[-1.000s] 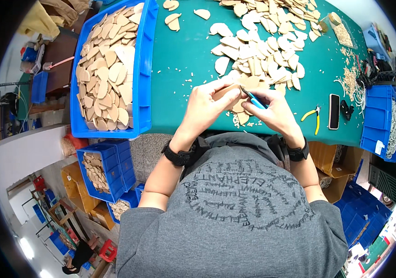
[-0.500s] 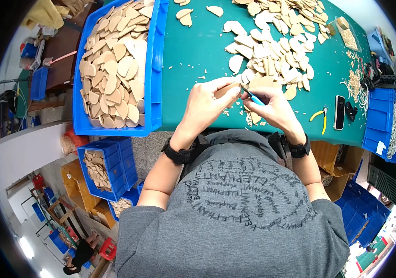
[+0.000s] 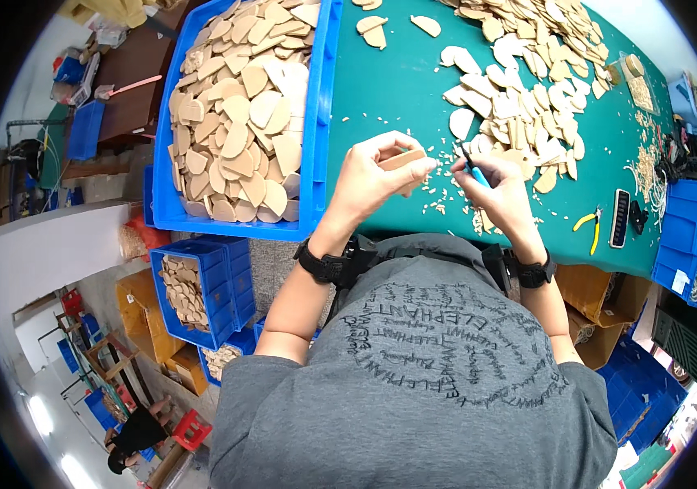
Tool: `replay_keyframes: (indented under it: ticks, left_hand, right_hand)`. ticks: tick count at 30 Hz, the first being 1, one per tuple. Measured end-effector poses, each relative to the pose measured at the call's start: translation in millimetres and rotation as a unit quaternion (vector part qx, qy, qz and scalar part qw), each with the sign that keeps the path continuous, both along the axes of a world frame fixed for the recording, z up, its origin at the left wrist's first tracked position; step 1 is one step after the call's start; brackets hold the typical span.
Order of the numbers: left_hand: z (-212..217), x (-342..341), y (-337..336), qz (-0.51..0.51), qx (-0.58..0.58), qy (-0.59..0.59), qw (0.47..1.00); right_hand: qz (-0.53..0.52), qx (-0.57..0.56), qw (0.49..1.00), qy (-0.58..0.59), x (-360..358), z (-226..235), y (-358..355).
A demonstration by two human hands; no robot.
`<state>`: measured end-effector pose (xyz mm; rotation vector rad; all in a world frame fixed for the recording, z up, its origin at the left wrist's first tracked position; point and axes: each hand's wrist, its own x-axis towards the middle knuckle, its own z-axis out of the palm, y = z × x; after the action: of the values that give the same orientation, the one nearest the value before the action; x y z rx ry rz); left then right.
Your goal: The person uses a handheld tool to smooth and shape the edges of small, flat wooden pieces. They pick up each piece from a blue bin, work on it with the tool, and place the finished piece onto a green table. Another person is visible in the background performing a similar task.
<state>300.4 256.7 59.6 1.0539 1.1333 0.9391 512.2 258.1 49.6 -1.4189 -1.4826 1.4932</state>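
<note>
My left hand is closed on a flat tan half-round piece, pinched between thumb and fingers above the green table. My right hand grips a small blue-handled tool with a thin dark tip; its exact kind is hard to make out. A gap separates the tool from the piece. Just beyond the right hand spreads a loose heap of similar tan half-round pieces. Tiny tan scraps are scattered on the table between and below the hands.
A blue crate full of tan pieces stands at the left. On the right lie yellow-handled cutters, a dark phone-like device, and a blue bin. More crates are stacked below left. A person is far off, lower left.
My hands have drawn apart, and the tool has come away from the piece in my left hand. The whole view has shifted, so the table and crate appear further right.
</note>
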Motion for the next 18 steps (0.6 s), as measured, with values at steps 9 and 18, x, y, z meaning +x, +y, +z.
replay_keyframes:
  ticks: [9, 18]
  left_hand:
    - [-15, -112, 51, 0.372, 0.126, 0.441, 0.807]
    - [-99, 9, 99, 0.046, 0.322, 0.471, 0.820]
  right_hand:
    - [-0.046, -0.059, 0.997, 0.004, 16, -18, -15]
    - [-0.085, -0.038, 0.995, -0.022, 64, -23, -23]
